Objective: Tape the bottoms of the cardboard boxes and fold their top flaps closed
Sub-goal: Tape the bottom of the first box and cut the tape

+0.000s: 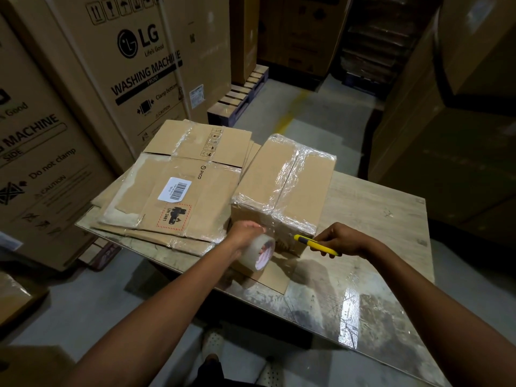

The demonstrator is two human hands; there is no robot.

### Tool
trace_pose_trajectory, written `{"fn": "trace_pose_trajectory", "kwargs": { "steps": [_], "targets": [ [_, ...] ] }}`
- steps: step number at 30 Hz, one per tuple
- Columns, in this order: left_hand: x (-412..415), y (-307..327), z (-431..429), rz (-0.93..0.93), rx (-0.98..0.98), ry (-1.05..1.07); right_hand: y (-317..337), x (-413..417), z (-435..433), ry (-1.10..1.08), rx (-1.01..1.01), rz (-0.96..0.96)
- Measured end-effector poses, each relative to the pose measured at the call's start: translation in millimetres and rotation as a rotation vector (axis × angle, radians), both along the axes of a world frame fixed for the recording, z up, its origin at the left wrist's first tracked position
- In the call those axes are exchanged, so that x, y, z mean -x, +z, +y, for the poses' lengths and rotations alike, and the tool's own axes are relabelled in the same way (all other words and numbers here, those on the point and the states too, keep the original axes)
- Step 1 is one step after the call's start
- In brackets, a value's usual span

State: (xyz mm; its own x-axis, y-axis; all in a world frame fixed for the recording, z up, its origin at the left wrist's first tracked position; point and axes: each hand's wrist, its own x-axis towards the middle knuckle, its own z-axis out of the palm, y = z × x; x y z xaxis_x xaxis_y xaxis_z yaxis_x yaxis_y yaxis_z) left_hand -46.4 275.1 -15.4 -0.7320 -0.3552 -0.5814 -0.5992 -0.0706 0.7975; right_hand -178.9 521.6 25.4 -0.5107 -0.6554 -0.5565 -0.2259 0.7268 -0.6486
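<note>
- Cardboard box on the table, taped side up.
- My left hand grips the tape roll against it.
- My right hand curls round a yellow knife — tip at the box.

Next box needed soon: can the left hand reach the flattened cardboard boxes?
Probably yes: the flattened brown cardboard boxes lie uncovered beside the left hand, but it grips the clear tape roll.

LG washing-machine cartons tower beside my worktable; a wooden pallet sits on the concrete floor beyond.
</note>
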Motion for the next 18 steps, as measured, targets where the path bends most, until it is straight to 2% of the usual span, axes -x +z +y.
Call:
{"fn": "trace_pose_trajectory", "kwargs": {
  "steps": [6,12,18],
  "targets": [
    [-10,-4,-13,-0.083,0.007,-0.102,-5,-5,-7,0.041,-0.051,0.045],
    [-20,12,-37,-0.106,0.04,-0.197,11,-8,-6,-0.105,0.207,-0.044],
    [-7,62,-63,0.146,0.122,-0.153,8,-22,-17,-0.298,0.359,-0.036]
  ]
}}
